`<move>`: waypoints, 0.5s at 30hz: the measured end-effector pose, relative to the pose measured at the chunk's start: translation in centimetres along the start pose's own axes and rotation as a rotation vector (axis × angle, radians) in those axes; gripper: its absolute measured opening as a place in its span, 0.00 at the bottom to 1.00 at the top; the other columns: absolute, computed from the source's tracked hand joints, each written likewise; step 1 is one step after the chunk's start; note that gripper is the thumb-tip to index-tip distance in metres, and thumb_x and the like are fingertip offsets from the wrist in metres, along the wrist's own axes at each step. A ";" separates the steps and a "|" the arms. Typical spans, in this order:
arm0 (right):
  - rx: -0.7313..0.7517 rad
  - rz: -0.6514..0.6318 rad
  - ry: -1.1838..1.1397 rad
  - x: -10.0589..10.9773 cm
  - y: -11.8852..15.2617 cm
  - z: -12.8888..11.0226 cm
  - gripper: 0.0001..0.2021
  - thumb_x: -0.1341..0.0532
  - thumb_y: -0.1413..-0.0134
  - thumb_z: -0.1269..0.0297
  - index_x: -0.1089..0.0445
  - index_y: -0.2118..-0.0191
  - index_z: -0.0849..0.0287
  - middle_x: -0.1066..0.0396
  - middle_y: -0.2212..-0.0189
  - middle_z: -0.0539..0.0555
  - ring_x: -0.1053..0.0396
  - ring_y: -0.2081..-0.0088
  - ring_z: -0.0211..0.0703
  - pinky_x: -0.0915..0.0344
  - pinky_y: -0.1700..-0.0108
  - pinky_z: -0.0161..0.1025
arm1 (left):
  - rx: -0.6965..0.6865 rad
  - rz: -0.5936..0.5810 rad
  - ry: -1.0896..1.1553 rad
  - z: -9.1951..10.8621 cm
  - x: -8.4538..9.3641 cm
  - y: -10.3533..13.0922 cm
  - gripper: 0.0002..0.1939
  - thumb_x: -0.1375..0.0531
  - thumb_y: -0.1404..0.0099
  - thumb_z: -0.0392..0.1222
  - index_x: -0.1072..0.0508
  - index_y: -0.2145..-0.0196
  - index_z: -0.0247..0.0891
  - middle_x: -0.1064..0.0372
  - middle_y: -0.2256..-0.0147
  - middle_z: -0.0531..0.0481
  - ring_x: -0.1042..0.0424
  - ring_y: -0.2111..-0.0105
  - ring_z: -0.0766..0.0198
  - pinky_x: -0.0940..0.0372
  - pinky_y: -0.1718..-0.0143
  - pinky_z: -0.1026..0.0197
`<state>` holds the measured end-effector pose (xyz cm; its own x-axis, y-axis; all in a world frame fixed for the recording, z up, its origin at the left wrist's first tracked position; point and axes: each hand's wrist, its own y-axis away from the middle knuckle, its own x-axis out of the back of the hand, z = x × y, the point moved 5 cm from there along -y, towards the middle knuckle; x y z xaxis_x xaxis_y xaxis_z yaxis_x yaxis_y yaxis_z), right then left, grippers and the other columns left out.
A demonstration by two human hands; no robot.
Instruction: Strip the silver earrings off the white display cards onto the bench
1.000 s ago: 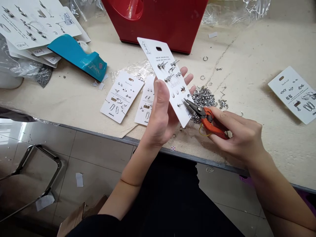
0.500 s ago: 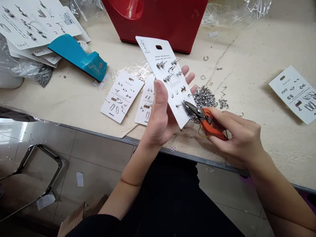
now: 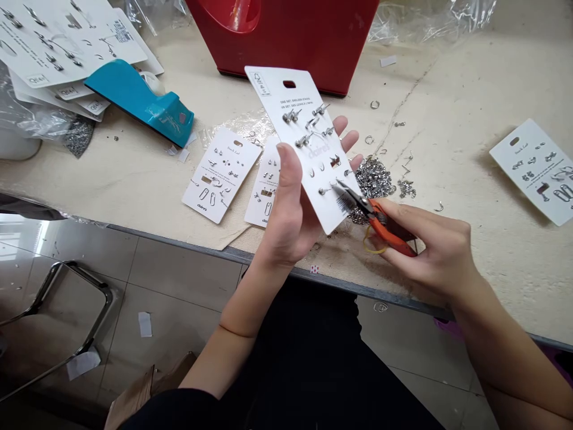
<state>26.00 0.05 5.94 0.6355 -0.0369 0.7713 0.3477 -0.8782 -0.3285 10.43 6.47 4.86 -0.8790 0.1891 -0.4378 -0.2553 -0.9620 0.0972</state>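
Observation:
My left hand (image 3: 290, 209) holds up a white earring card (image 3: 308, 143), tilted, its thumb on the near edge and its fingers behind. Metal posts and backs stick out of the card's face. In my right hand (image 3: 430, 245) are orange-handled pliers (image 3: 385, 230), their tips at the lower part of the card beside a post; whether they touch it I cannot tell. A pile of small metal pieces (image 3: 375, 176) lies on the table behind the pliers. Two more cards, one at the left (image 3: 221, 176) and one partly hidden (image 3: 264, 185), lie beside my left hand.
A red box-like object (image 3: 286, 42) stands at the back. At the left are a turquoise tape dispenser (image 3: 143, 104) and stacked cards (image 3: 67, 42). Another card (image 3: 537, 170) lies at the right. Clear plastic (image 3: 430, 21) is at the back; the table edge (image 3: 224, 254) runs in front.
The plier tips have moved slightly right and their jaws look a little wider apart. The held card has tilted very slightly, staying in my left hand.

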 end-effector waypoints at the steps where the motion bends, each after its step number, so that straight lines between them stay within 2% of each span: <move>1: -0.026 -0.005 -0.047 0.1 -0.1 0.1 0.27 0.38 0.46 0.74 0.31 0.41 0.50 0.21 0.65 0.51 0.22 0.67 0.44 0.25 0.68 0.38 | -0.004 -0.008 0.022 0.0 0.0 0.0 0.29 0.79 0.27 0.45 0.52 0.39 0.42 0.40 0.34 0.54 0.35 0.37 0.71 0.36 0.35 0.57; 6: -0.135 0.008 -0.192 0.8 -0.1 0.9 0.21 0.37 0.42 0.70 0.27 0.43 0.49 0.20 0.59 0.51 0.21 0.64 0.42 0.23 0.60 0.39 | -0.066 -0.046 0.146 0.1 0.0 0.2 0.26 0.73 0.25 0.47 0.45 0.41 0.42 0.33 0.39 0.54 0.32 0.38 0.68 0.32 0.38 0.59; 10: -0.075 -0.005 -0.190 0.6 0.0 0.6 0.28 0.36 0.45 0.71 0.31 0.39 0.48 0.22 0.54 0.52 0.22 0.59 0.44 0.24 0.57 0.39 | -0.022 -0.023 0.092 0.0 0.1 0.1 0.32 0.80 0.27 0.50 0.47 0.41 0.43 0.35 0.37 0.54 0.32 0.38 0.69 0.34 0.37 0.58; 12: -0.059 0.004 -0.195 0.6 -0.1 0.5 0.29 0.36 0.46 0.72 0.32 0.38 0.48 0.22 0.57 0.52 0.24 0.62 0.43 0.24 0.60 0.39 | -0.018 -0.001 0.065 0.0 0.1 0.1 0.35 0.81 0.28 0.54 0.47 0.40 0.43 0.36 0.36 0.53 0.32 0.39 0.68 0.34 0.36 0.57; 15: -0.130 0.044 -0.219 0.8 -0.1 1.3 0.24 0.36 0.44 0.69 0.30 0.41 0.52 0.24 0.62 0.54 0.27 0.68 0.43 0.26 0.63 0.42 | -0.051 0.003 0.040 0.4 0.1 0.1 0.36 0.80 0.28 0.55 0.44 0.40 0.42 0.35 0.37 0.50 0.31 0.40 0.65 0.32 0.38 0.55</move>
<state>27.34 0.72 5.93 0.7871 0.0149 0.6166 0.2338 -0.9323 -0.2759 10.16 6.42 5.21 -0.8625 0.1789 -0.4733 -0.2310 -0.9715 0.0538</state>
